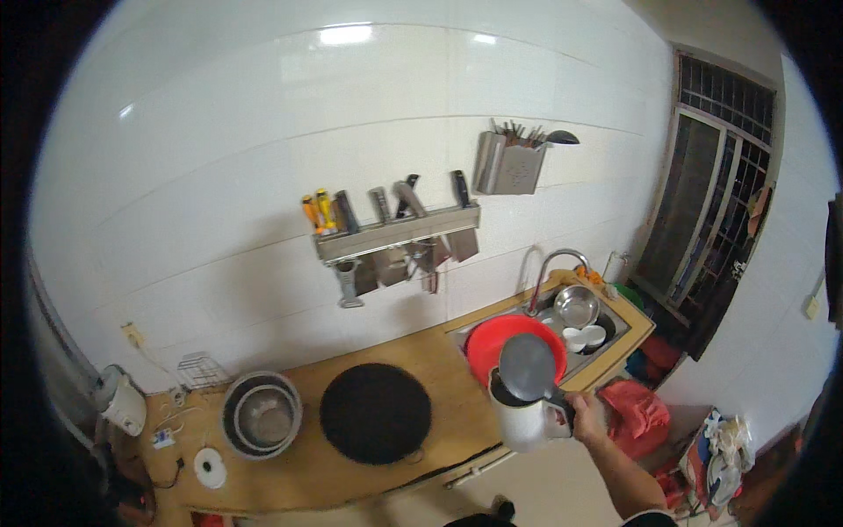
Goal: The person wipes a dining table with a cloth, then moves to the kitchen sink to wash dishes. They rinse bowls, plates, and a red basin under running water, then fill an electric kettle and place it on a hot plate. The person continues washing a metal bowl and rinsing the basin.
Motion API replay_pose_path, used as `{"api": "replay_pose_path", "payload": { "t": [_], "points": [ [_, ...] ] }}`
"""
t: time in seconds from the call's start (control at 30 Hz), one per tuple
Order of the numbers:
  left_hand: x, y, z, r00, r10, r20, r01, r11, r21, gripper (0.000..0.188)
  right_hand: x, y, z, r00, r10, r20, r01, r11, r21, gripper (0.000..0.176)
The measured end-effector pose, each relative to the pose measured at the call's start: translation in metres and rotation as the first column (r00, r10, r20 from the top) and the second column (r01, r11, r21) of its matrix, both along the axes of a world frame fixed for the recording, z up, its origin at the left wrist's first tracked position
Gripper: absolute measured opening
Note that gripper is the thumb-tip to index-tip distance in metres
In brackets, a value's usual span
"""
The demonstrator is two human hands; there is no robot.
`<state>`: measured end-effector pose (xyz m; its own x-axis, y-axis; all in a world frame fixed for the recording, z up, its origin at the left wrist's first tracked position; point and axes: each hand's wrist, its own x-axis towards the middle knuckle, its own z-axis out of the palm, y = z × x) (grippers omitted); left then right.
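My right hand (587, 416) is closed around the dark handle of an electric kettle (520, 421) with a pale body. The kettle's round grey lid (527, 366) stands raised, and its dark mouth shows beneath. It is held over the counter's front edge, just in front of a red plastic basin (486, 339), which it partly covers. The basin rests on the left part of the steel sink. My left hand is out of view.
On the wooden counter (454, 395) are a round black pan or mat (375, 414), nested metal pots (262, 414) and a white disc (210, 468). The sink holds a metal bowl (577, 306) and white bowls (585, 338) under a curved faucet (541, 280). A knife rack (398, 234) hangs above.
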<state>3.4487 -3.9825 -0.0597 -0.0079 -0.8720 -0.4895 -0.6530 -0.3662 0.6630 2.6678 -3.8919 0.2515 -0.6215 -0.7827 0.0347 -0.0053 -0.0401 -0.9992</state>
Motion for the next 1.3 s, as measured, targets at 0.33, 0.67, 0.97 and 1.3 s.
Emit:
{"api": "replay_pose_path", "payload": {
  "t": [0.33, 0.67, 0.97, 1.3],
  "points": [
    [-0.179, 0.073, -0.002, 0.984, 0.025, -0.175, -0.006, 0.994, 0.110, 0.045, -0.266, -0.034, -0.002, 0.973, 0.140, -0.182, -0.029, 0.860, 0.509, 0.043],
    [-0.199, 0.056, -0.042, 0.958, 0.104, -0.268, -0.055, 0.981, 0.183, 0.046, -0.337, -0.091, 0.017, 0.897, 0.314, -0.311, 0.012, 0.686, 0.728, 0.050],
    [-0.226, 0.009, -0.051, 0.700, 0.359, -0.617, -0.094, 0.903, 0.418, 0.046, -0.373, -0.132, 0.007, 0.860, 0.437, -0.262, -0.043, 0.575, 0.817, 0.050],
    [-0.263, 0.025, -0.006, 0.754, 0.202, -0.625, -0.042, 0.964, 0.261, 0.043, -0.374, -0.180, 0.044, 0.668, 0.708, -0.230, -0.084, 0.379, 0.922, 0.066]
  ]
}}
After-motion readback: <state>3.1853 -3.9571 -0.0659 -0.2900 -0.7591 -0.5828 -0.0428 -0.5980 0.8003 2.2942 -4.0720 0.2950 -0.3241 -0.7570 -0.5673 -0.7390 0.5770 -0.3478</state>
